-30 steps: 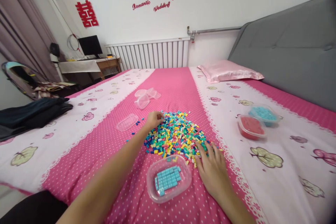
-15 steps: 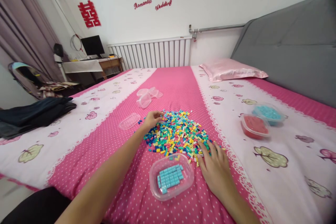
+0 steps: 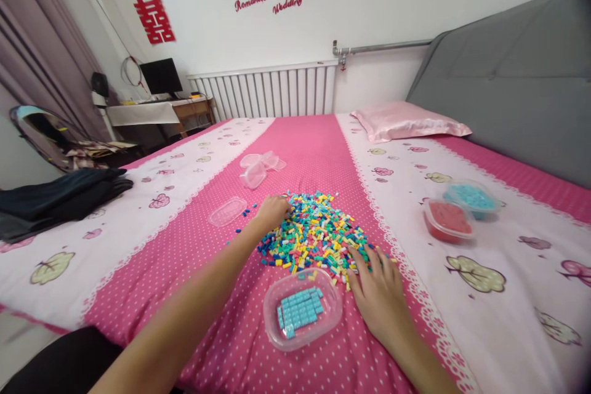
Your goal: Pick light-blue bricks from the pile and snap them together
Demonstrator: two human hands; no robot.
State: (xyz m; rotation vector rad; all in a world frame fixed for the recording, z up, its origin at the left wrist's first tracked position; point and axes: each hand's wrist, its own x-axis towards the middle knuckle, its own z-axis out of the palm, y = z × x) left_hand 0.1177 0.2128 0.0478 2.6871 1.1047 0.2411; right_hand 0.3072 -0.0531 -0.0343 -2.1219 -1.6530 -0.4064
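A heap of small coloured bricks [image 3: 314,234] lies on the pink dotted bedspread [image 3: 203,271]. My left hand [image 3: 272,209] reaches to the heap's far left edge, fingers curled and pinched on the bricks there; what it grips is too small to name. My right hand [image 3: 376,286] rests flat at the heap's near right edge, fingers spread over the bricks. Between my arms stands a clear plastic tub [image 3: 302,309] with a neat block of light-blue bricks inside.
A clear lid [image 3: 226,211] and empty clear tubs [image 3: 261,166] lie beyond the heap to the left. A tub of red bricks [image 3: 447,220] and one of blue bricks [image 3: 471,198] sit at right. Dark clothing [image 3: 60,194] lies at left; a pink pillow [image 3: 406,123] and grey headboard at right.
The view shifted slightly. My left hand has closed in on the heap's far left edge; my right hand has stayed on the near right edge.
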